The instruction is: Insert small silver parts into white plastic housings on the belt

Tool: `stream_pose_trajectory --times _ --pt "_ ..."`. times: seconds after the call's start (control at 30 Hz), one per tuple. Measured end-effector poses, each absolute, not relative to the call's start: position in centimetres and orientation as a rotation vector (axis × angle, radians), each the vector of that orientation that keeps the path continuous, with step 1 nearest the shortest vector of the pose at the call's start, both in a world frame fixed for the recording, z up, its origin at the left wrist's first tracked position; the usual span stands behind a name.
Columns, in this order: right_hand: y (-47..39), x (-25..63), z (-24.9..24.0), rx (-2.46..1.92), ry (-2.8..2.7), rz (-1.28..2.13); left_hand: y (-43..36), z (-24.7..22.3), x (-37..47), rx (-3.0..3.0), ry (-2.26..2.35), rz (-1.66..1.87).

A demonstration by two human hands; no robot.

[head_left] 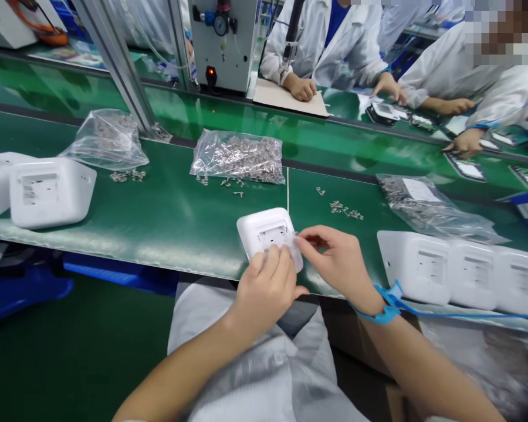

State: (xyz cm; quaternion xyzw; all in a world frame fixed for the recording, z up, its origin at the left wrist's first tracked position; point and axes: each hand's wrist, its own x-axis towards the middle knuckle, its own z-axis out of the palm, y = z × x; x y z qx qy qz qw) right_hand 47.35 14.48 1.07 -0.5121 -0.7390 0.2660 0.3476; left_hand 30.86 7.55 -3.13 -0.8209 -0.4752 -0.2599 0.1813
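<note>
A white plastic housing point(264, 225) with a rectangular recess and small slots lies tilted at the table's front edge, before my body. My left hand point(268, 284) is closed on its near side, fingertips reaching into the recess. At the housing's right edge, my right hand point(337, 258) is pinched, thumb against forefinger; whatever sits between those fingertips is too small to make out. A blue wrist strap point(385, 305) circles my right wrist. Beyond the housing lie loose small metal clips point(345, 210) and a clear bag of metal clips point(246, 155).
More white housings stand at right point(426, 269) and left point(53, 190). Other clip bags lie at left point(108, 140) and right point(422, 199). A metal post point(118, 64) rises at the back left, beside a grey machine point(224, 53). Co-workers' hands point(301, 88) are across the line.
</note>
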Motion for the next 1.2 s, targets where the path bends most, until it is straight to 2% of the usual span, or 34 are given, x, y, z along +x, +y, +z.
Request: stream_pose_trajectory --times 0.17,0.53,0.8,1.03,1.2 --pt "15.8 45.7 0.8 -1.432 -2.066 0.538 6.8 -4.9 32.6 -2.327 -1.585 -0.735" --pt "17.5 43.5 2.9 -1.757 -2.221 0.39 7.3 -3.4 32.5 -2.36 -1.641 -0.621" --pt "19.1 45.8 3.0 -1.833 -2.101 0.919 7.9 -2.9 32.5 -2.388 -1.692 -0.711" --pt "19.3 46.5 3.2 -1.739 -2.131 1.086 7.8 -3.5 33.0 -2.334 -1.71 -0.75" --pt "19.9 46.4 3.6 -1.757 -2.2 1.071 7.8 -3.4 33.0 -2.331 -1.707 -0.724"
